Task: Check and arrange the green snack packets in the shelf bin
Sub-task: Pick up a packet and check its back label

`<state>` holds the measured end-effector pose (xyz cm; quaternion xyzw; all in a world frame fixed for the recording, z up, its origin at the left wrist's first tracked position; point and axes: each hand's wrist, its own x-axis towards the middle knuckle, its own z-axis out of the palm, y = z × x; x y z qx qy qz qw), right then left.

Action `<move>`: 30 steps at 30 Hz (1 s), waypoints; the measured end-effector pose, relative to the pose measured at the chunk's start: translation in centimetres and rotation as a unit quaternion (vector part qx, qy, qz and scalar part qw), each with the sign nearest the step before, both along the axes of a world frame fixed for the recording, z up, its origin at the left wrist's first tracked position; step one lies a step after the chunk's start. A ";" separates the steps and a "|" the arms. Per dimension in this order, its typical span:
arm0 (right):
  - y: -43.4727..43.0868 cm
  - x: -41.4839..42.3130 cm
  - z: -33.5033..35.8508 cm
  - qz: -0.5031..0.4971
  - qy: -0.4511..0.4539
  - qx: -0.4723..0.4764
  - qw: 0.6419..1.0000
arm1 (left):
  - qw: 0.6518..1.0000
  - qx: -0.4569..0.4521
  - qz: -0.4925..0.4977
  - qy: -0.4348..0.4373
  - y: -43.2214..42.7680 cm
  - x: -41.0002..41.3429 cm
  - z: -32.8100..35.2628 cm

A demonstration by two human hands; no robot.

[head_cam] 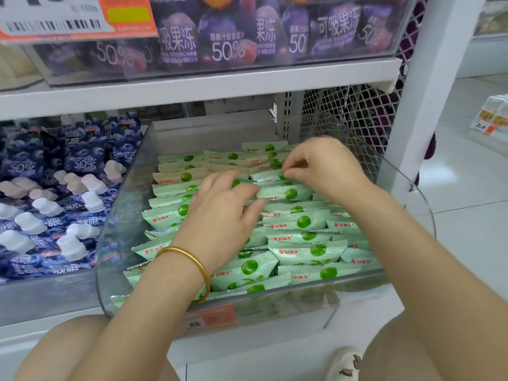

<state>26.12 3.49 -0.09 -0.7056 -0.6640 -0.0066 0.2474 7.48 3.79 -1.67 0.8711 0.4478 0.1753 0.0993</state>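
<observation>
White shop shelving (192, 89) fills my view, with pale floor tiles (467, 188) off to the right and a white mesh panel (357, 111) at the back right of the lower shelf. On the upper shelf I see a clear box of purple jelly pouches (228, 42) with a white and orange price label (68, 20) hanging at its left. Below it, on the left, lies a heap of blue pouches (55, 188) with white caps. Beside them, in the middle of the lower shelf, sits the clear shelf bin (406, 188), and the green snack packets (302, 224) lie inside it in overlapping rows from front to back, each printed with a green round fruit and red lettering. Both bare forearms reach in over the bin's front wall. The left hand (220, 204) rests palm down on the packets left of centre, its fingers (242, 189) stretched out and spread, gripping nothing. The right hand (327, 163) hovers over the rear rows on the right, its fingers (288, 174) bent down with thumb and forefinger pinching the edge of one packet there. A gold bangle (192, 259) circles the left wrist. An orange tag (214, 317) shows blurred through the bin's front, and a pale shoe (346, 364) shows at the bottom edge.
</observation>
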 end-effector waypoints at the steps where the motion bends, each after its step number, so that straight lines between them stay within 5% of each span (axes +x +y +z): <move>1: 0.3 -0.2 -0.3 0.001 -0.025 -0.016 1.000 | 1.000 -0.005 -0.001 0.002 0.0 -0.1 0.0; 10: 0.0 -0.8 -0.6 0.003 -0.093 0.008 0.996 | 1.000 -0.015 0.000 0.010 0.1 -0.1 -0.3; 21: -0.3 -0.7 -0.6 0.017 0.033 0.156 0.987 | 0.999 -0.027 -0.006 -0.027 0.0 -0.3 -0.2; 26: 0.1 0.1 -1.0 0.020 0.018 0.035 0.999 | 0.999 -0.029 -0.002 -0.045 0.0 -0.4 -0.2; 30: 0.5 0.0 -1.6 0.038 0.050 0.042 0.997 | 0.998 -0.013 0.001 -0.067 0.0 -0.2 0.0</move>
